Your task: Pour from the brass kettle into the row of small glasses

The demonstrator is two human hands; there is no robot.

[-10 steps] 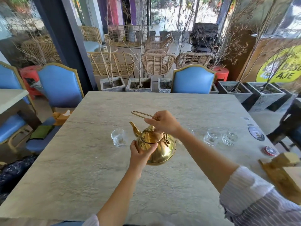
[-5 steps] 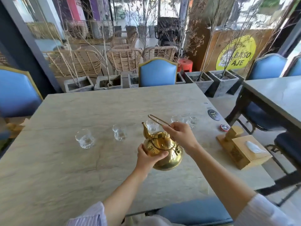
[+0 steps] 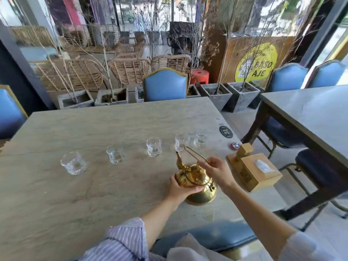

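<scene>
A shiny brass kettle [image 3: 199,187] is held just above the stone table [image 3: 75,194], its spout pointing up and away toward the glasses. My left hand [image 3: 181,187] cups the kettle's round body from the near left. My right hand [image 3: 216,169] grips its thin wire handle from the right. Several small clear glasses stand in a row across the table: the leftmost glass [image 3: 73,163], a second glass [image 3: 115,155], a middle glass [image 3: 154,147], then a fourth glass [image 3: 181,142] and the rightmost glass [image 3: 201,138] just beyond the spout.
A wooden tissue box [image 3: 258,171] sits at the table's right edge, close to my right hand. Two round coasters [image 3: 225,131] lie behind it. A blue chair [image 3: 165,85] faces the far edge, and another table [image 3: 312,113] stands to the right.
The view has swung left to right, bringing the whole row of glasses into sight. Both hands kept hold of the kettle, which has moved right, toward the right end of the row.
</scene>
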